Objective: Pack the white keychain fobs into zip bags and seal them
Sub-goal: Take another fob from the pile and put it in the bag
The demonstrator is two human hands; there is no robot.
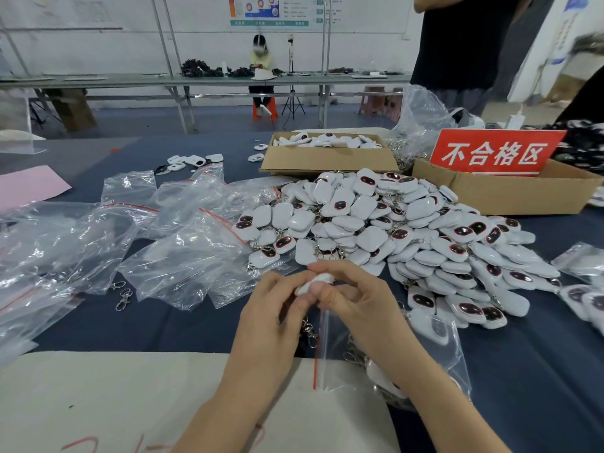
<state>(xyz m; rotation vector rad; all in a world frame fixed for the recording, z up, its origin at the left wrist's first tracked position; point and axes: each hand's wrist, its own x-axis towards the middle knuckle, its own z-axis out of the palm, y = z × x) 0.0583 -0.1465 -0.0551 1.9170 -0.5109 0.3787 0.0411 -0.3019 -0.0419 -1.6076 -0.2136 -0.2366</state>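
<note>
Both my hands meet over the table's front middle. My left hand [273, 308] and my right hand [356, 299] together pinch one white keychain fob [310, 282] between the fingertips. Below them hangs a clear zip bag [392, 351] with a red seal line, lying under my right wrist; it holds at least one fob and metal clasps. A big heap of white fobs [392, 233] with dark oval faces fills the table just beyond my hands.
Empty zip bags [157, 240] are strewn to the left, with loose metal clasps [123, 295]. A cardboard box of fobs [327, 152] and a box with a red sign [496, 178] stand behind. Filled bags [585, 289] lie at the right. A person stands at the far right.
</note>
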